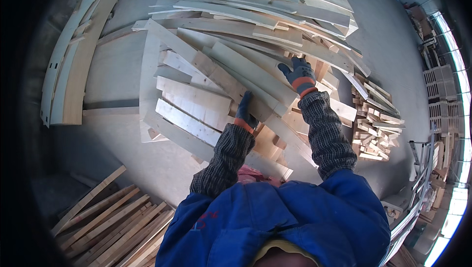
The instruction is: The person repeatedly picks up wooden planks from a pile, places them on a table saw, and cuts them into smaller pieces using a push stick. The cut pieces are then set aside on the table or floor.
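Note:
My left hand (247, 112), in a dark glove with an orange cuff, grips the near edge of a long wooden board (206, 65). That board slants across a pile of planks from far left to near right. Part of the hand's grip is hidden beneath it. To the right, my right hand (299, 74), gloved alike, hovers over or rests on the pile with thumb and fingers apart; whether it touches wood I cannot tell. Between the hands lies a wide pale plank (253, 73). Shorter boards (194, 102) lie left of my left hand.
Thin strips (236, 9) are heaped on the pile's far side. Stacked short blocks (376, 137) stand at right, beside a metal frame (418, 188). Long boards (83, 60) lean at far left, and narrow battens (113, 223) lie at lower left on the floor.

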Action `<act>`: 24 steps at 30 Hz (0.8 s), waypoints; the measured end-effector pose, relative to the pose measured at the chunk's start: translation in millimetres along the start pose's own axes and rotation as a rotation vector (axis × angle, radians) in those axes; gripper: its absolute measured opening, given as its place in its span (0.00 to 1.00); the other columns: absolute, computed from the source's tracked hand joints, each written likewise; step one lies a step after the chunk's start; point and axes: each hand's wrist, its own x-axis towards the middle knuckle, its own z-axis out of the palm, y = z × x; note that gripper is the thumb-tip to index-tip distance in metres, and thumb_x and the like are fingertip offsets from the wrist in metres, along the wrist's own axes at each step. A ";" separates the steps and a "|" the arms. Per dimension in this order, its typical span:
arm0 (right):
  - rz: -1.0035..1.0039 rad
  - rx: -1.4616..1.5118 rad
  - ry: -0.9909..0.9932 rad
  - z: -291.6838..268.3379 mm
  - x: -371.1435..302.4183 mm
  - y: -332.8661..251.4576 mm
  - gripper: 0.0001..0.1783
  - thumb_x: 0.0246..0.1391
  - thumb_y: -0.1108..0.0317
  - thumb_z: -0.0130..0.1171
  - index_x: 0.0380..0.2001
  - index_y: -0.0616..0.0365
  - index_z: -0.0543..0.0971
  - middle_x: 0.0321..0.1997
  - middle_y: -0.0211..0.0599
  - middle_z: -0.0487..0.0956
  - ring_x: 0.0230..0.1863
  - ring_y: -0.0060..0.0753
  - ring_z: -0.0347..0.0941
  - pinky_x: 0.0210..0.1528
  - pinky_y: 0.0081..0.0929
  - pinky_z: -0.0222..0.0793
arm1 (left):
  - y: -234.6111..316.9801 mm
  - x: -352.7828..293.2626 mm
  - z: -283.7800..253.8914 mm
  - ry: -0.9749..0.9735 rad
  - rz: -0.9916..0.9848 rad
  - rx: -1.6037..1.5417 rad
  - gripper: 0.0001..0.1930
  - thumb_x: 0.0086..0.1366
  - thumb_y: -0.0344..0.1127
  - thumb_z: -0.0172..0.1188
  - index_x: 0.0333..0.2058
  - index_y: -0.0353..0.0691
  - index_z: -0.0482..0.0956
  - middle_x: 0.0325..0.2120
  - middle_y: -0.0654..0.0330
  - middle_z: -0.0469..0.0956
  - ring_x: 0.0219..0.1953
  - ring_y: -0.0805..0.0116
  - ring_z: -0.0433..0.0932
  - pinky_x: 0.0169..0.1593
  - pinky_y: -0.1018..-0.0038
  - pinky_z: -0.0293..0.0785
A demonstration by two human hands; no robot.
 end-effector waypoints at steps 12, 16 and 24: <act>-0.074 0.210 -0.666 10.1 -12.1 -20.3 0.52 0.37 0.21 0.47 0.52 0.56 0.73 0.51 0.52 0.74 0.55 0.52 0.68 0.59 0.39 0.61 | 12.2 -7.0 -28.5 -0.175 -0.078 -0.112 0.30 0.58 0.48 0.62 0.56 0.43 0.64 0.52 0.58 0.69 0.54 0.60 0.68 0.58 0.61 0.66; -0.062 0.068 -0.769 -22.0 -0.7 -47.7 0.55 0.32 0.20 0.51 0.53 0.57 0.72 0.54 0.52 0.73 0.56 0.52 0.68 0.58 0.38 0.61 | 10.1 -9.3 -29.5 -0.164 -0.065 -0.072 0.32 0.56 0.44 0.65 0.56 0.43 0.63 0.52 0.59 0.69 0.54 0.60 0.69 0.58 0.64 0.67; 0.081 0.516 -0.811 -59.7 -56.5 -29.2 0.42 0.37 0.33 0.61 0.46 0.60 0.78 0.43 0.47 0.79 0.44 0.43 0.75 0.49 0.32 0.67 | 1.0 -43.3 -32.3 -0.295 -0.140 0.000 0.25 0.60 0.42 0.58 0.53 0.40 0.66 0.50 0.58 0.70 0.54 0.62 0.68 0.58 0.67 0.65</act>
